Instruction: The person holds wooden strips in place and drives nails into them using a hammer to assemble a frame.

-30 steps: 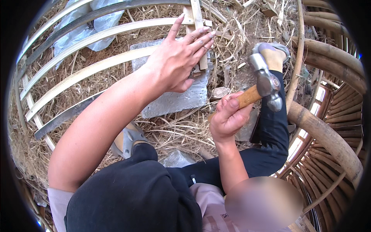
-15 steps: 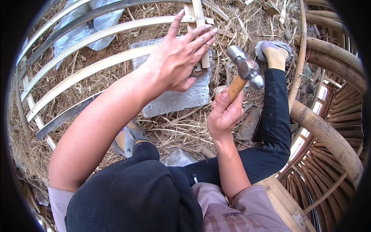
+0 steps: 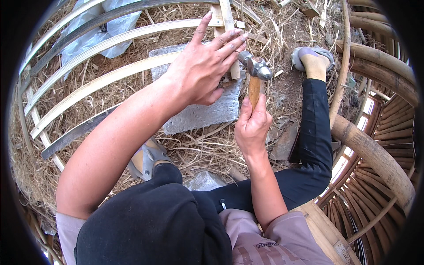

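My right hand [image 3: 252, 128] is closed round the wooden handle of a ball-peen hammer [image 3: 255, 86]. The hammer's steel head is beside the fingertips of my left hand [image 3: 194, 75], close to the end of a short upright wooden strip [image 3: 235, 70]. Laid over the strips with its fingers stretched out, my left hand hides part of where they cross. Whether a nail is under its fingertips I cannot make out. Beneath it lies a pale concrete block [image 3: 203, 114]. A long light slat [image 3: 106, 78] runs from the left to under my left hand.
Several more curved slats [image 3: 128, 34] form a frame at the left, with clear plastic sheeting [image 3: 117, 24] beyond. Dry straw covers the ground. My feet rest either side of the block. Thick bamboo poles [image 3: 375, 150] and a slatted bamboo wall [image 3: 393, 141] stand at the right.
The hammer has swung left and a little up toward the wooden strip, its head now beside my left fingertips. My left hand has barely moved.
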Demonstrator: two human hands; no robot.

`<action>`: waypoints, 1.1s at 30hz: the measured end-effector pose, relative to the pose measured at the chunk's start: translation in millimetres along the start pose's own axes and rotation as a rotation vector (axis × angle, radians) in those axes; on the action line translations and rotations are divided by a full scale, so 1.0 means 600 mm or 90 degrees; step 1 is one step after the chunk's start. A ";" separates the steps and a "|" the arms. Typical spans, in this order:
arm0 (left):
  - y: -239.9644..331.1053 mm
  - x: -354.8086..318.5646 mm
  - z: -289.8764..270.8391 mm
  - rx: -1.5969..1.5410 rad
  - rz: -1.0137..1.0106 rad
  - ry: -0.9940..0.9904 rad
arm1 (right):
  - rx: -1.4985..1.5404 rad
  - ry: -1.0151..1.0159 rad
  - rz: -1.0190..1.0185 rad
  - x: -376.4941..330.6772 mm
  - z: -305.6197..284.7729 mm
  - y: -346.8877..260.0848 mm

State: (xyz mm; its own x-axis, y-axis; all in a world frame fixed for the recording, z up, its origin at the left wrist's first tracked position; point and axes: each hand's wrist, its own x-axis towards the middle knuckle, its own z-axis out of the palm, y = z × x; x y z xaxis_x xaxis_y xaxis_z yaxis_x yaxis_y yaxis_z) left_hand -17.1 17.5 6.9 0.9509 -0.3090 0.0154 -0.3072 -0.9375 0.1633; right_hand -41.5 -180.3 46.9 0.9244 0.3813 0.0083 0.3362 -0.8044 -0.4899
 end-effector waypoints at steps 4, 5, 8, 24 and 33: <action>-0.001 -0.001 0.004 0.003 -0.001 -0.003 | -0.008 0.008 -0.004 -0.001 0.001 -0.003; -0.002 -0.001 0.006 0.033 0.007 0.010 | 0.001 0.009 -0.004 0.000 0.001 -0.005; -0.002 0.001 0.004 0.068 0.020 0.016 | 0.011 0.004 0.003 0.002 0.001 -0.006; 0.001 0.000 -0.002 0.050 0.005 -0.005 | 0.062 -0.020 0.042 -0.009 0.005 0.003; 0.000 0.000 0.003 0.030 0.001 -0.002 | 0.133 0.100 0.076 0.040 0.015 -0.010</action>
State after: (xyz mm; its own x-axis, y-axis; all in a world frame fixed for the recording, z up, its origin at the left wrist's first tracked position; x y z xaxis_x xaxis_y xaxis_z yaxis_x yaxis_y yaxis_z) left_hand -17.1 17.1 5.2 0.9504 -0.3108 0.0130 -0.3101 -0.9434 0.1173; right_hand -23.0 -162.0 42.4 0.9771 0.2020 0.0666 0.1944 -0.7213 -0.6648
